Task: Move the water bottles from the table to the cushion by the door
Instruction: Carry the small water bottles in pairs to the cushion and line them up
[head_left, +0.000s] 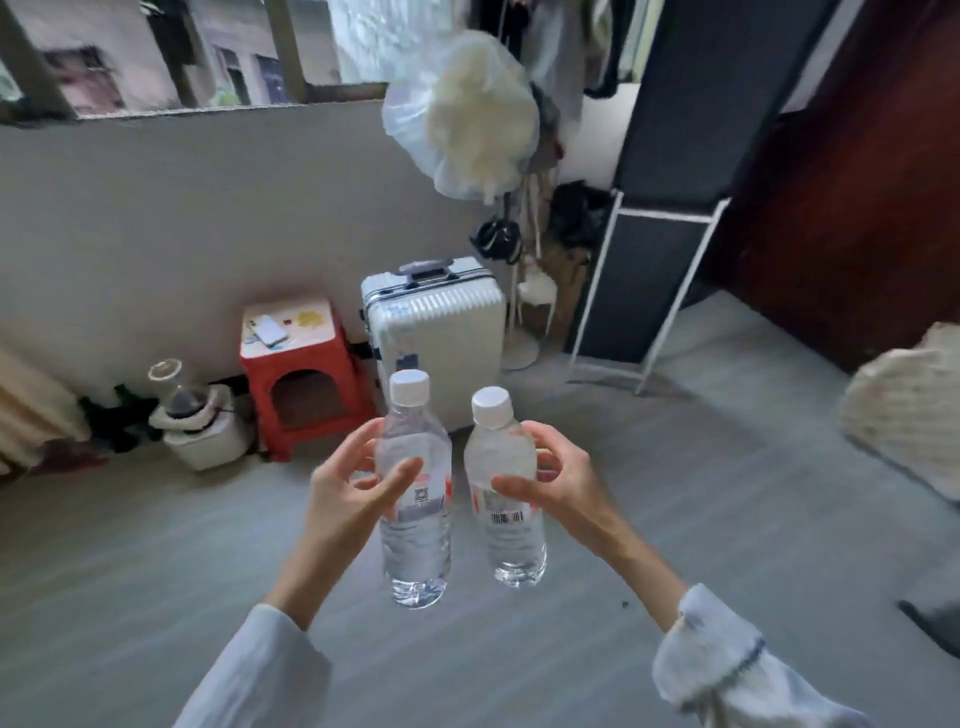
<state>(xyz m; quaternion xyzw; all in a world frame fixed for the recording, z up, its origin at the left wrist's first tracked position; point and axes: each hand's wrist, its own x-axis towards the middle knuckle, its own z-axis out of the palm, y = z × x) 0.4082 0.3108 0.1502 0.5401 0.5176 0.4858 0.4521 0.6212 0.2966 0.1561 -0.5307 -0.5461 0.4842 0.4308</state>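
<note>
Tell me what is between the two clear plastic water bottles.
Nothing. In the head view, only grey floor shows through the gap between the left-hand clear plastic bottle and the right-hand one; they stay apart.

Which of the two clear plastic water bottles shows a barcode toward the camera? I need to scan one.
The clear plastic white-capped bottle in the right hand: a black barcode shows low on its label. The left hand's bottle shows a square code instead.
</note>
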